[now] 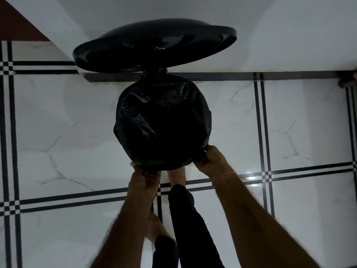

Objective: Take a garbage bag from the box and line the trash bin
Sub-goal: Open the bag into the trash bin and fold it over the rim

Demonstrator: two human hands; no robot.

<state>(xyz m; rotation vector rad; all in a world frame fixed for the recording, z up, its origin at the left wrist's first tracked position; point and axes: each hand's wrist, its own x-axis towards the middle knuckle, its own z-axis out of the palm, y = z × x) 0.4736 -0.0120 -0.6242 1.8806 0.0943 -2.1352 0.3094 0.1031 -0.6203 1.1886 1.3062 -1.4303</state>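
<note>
Two bare hands grip the near edge of a black garbage bag (150, 120) stretched over the mouth of a round trash bin (202, 151), seen from directly above. The left hand (145, 176) is closed on the plastic at about seven o'clock on the rim, fingers curled under the fold. The right hand (209, 163) pinches a bunched bit of the bag at about five o'clock, the film gathered tight between thumb and fingers. The bag covers the whole opening, its wrinkled sides draped down over the rim all the way round, with a glossy crease showing at nine o'clock and the centre sunk into darkness.

At twelve o'clock the bin's round black lid (154, 45) stands tipped open on its hinge, its hollow underside facing the camera, resting back toward a white wall (289, 35). The bin sits on a white marbled tile floor (58, 122) crossed by paired black lines. Below the bin, at six o'clock, a bare foot (176, 176) reaches under its front edge, the leg in a dark trouser (185, 219); a second bare foot (154, 227) stands flat on the floor just behind it.
</note>
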